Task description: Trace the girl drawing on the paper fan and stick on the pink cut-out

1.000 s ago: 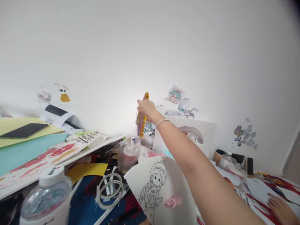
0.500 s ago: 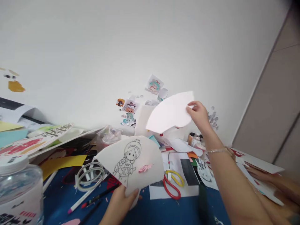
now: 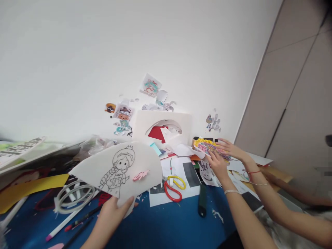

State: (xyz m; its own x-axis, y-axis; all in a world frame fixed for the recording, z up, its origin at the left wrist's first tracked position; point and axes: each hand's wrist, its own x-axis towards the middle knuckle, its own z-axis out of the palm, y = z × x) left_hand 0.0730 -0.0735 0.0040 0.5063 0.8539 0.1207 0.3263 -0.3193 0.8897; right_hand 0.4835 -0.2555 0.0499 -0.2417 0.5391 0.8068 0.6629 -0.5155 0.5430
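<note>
My left hand [image 3: 114, 214] is closed around the short handle of a white paper fan [image 3: 145, 159]. The fan carries a line drawing of a crowned girl with a braid, and a small pink cut-out [image 3: 141, 175] lies on its face. Farther right, my right hand [image 3: 218, 166], with a thin bracelet at the wrist, has its fingers on the near edge of a colourful decorated piece [image 3: 207, 146] in yellow, pink and purple. Another person's hand [image 3: 230, 148] is at the far side of that piece.
Red-and-yellow-handled scissors [image 3: 173, 193] lie on printed paper at the middle. A dark green tool handle [image 3: 202, 202] is to their right. Coiled tubing [image 3: 75, 197], pens and a yellow strip [image 3: 38, 188] lie left. A white board with an arched opening [image 3: 138, 121] stands against the wall.
My right hand no longer holds the blank white fan-shaped sheet; it has come down to the colourful piece. Another person's hand has reached in there. The view has turned right; my left hand keeps its fan.
</note>
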